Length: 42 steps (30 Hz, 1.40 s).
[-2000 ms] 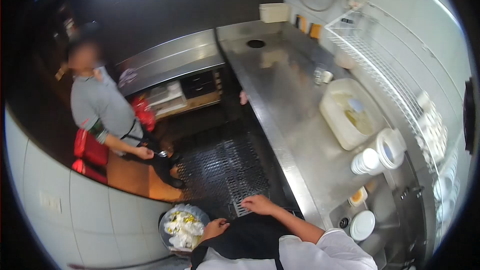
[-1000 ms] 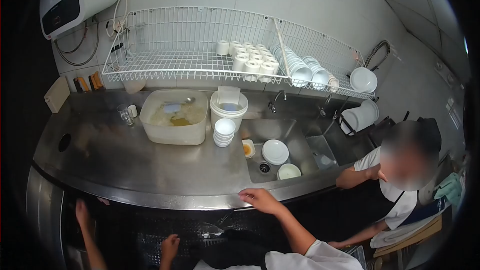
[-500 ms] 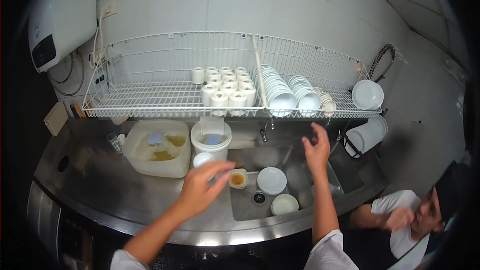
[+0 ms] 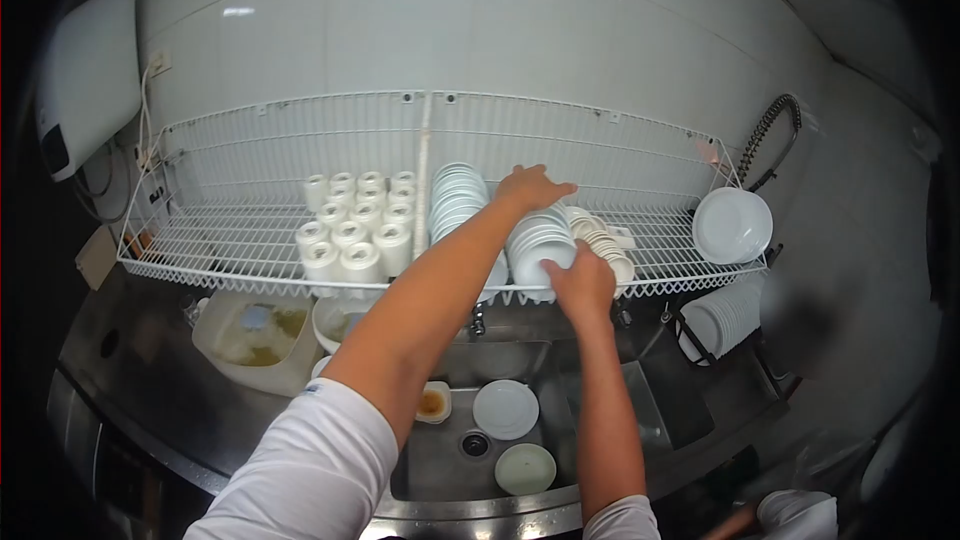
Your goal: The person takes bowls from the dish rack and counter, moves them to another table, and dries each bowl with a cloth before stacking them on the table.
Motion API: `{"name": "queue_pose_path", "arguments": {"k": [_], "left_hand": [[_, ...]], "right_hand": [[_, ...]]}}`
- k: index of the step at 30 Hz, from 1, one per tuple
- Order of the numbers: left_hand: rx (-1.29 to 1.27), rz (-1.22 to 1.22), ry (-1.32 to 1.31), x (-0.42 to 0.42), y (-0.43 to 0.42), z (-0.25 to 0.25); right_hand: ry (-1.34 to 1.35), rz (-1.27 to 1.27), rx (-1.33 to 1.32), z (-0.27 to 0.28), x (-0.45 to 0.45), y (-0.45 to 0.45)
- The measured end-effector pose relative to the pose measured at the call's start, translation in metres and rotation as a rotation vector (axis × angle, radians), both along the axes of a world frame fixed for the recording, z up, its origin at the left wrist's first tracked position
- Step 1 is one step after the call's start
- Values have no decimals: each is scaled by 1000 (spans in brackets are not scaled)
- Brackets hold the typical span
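Both hands up at the wire rack (image 4: 665,215), on a row of white bowls (image 4: 540,232) standing on edge in its right-hand section. Left hand (image 4: 533,188) lay over the back end of the row, fingers spread; contact there unclear. Right hand (image 4: 586,282) was at the front end, thumb against the face of the front bowl, fingers partly bent at its right side (tips hidden, so could not tell how firm the hold was). Longer row of dishes (image 4: 459,202) just left of the bowls; small dishes (image 4: 603,240) just right. White cups (image 4: 350,233) stood left of the divider. Below, the sink (image 4: 430,465) held a white plate (image 4: 506,410), a pale bowl (image 4: 526,469) and a small square dish (image 4: 434,402). Tub of cloudy liquid (image 4: 285,377) on the counter, left of the sink.
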<state>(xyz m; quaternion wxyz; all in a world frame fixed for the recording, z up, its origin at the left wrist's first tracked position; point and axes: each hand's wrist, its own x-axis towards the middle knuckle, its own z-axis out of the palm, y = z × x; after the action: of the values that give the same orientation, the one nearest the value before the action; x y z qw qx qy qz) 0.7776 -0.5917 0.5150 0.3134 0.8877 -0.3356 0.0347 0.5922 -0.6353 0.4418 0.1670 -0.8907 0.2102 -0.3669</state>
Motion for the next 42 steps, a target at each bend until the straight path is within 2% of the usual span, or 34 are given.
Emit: {"name": "queue_pose_path", "arguments": {"k": [4, 8, 11, 14, 19, 21, 23, 24, 25, 26, 27, 29, 32, 34, 38, 41, 42], "left_hand": [[222, 13, 139, 30, -26, -17], [364, -12, 340, 19, -21, 7], [79, 199, 350, 41, -36, -34], [-30, 122, 489, 23, -18, -22], [-183, 204, 384, 46, -24, -41], [-296, 201, 385, 4, 0, -9], [-599, 112, 515, -3, 3, 4], [-743, 128, 548, -3, -7, 10], [-863, 114, 560, -5, -15, 16], [-947, 182, 555, -35, -3, 30], [-1055, 143, 512, -47, 0, 34], [-1191, 251, 337, -49, -15, 33], [-1470, 168, 34, -74, 19, 22], [-1524, 88, -77, -99, 70, 10], [-1435, 66, 37, -148, 228, -24], [-1576, 218, 116, -186, 350, -75], [-1708, 244, 190, -204, 392, -88]], "right_hand": [[99, 28, 66, 3, 7, -11], [237, 41, 158, 16, 13, -8], [210, 32, 210, 9, 25, -12], [131, 14, 209, 4, 29, -15], [-150, -44, 157, -13, 41, -18], [-334, -10, 212, -20, 52, -25], [-600, 32, 320, -26, 69, -45], [-624, 21, 240, -41, 89, -82], [-568, -161, 397, -38, 101, -98], [-735, -233, 682, -21, 105, -86], [-847, -58, 750, -17, 100, -82], [-1052, 302, 916, -8, 91, -74], [-1039, 520, 785, 4, 57, 24], [-983, 582, 732, 1, 34, 92], [-844, 704, 779, -14, -3, 221], [-666, 792, 887, -36, -27, 316], [-590, 818, 928, -45, -37, 350]]}}
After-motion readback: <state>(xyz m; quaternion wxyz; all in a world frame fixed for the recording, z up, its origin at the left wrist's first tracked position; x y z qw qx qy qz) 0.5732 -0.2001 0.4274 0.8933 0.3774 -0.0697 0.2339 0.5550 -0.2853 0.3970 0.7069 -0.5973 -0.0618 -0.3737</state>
